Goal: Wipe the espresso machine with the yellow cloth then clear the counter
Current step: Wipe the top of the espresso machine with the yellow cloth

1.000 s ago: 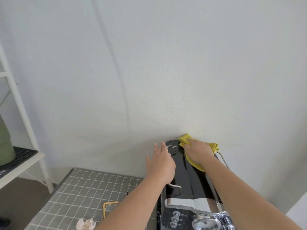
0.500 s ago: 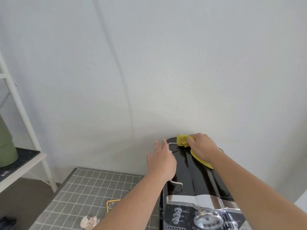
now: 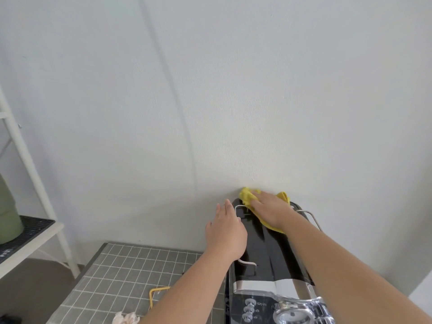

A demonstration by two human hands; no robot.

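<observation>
The black and chrome espresso machine (image 3: pixel 268 260) stands at the lower right against the white wall. My right hand (image 3: pixel 271 210) presses the yellow cloth (image 3: pixel 247 197) flat onto the far end of the machine's glossy black top. The cloth shows on both sides of the hand and under the wrist. My left hand (image 3: pixel 225 230) rests on the machine's left top edge, fingers spread, holding nothing. The machine's chrome front with knobs and a gauge sits at the bottom edge.
A grey checked counter (image 3: pixel 121 272) lies left of the machine, bearing a crumpled tissue (image 3: pixel 125 318) and a yellow wire-like object (image 3: pixel 156 294). A white shelf frame (image 3: pixel 30 164) at far left carries a green container (image 3: pixel 8 220) on a black mat.
My right hand has slid the yellow cloth across the back of the machine's top, now flatter and further right. My left hand stays braced on the left edge.
</observation>
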